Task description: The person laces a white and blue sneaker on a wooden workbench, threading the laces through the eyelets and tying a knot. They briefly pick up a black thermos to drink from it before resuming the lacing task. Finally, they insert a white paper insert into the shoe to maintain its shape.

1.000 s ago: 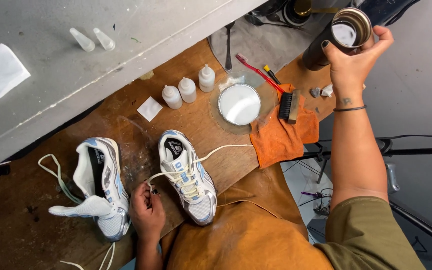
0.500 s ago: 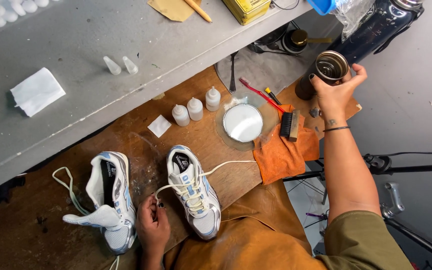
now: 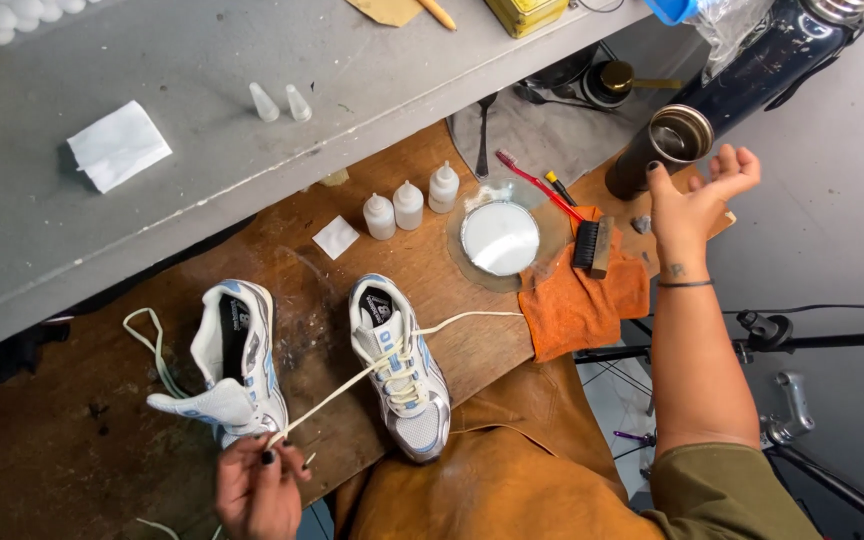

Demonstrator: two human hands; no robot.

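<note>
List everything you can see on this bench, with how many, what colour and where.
sneakers: two, white and blue, wooden board; right one laced
lace: one, cream, pulled taut from laced sneaker
squeeze bottles: three, white, behind sneakers
dish of white liquid: one, clear, board centre
cloth: one, orange, beside dish
brush: one, black bristles, on cloth
toothbrush: one, red, over dish edge
metal cup: one, dark, board's far corner
folded tissue: one, white, grey shelf
left hand: fingers pinch lace
right hand: open, beside cup
</note>
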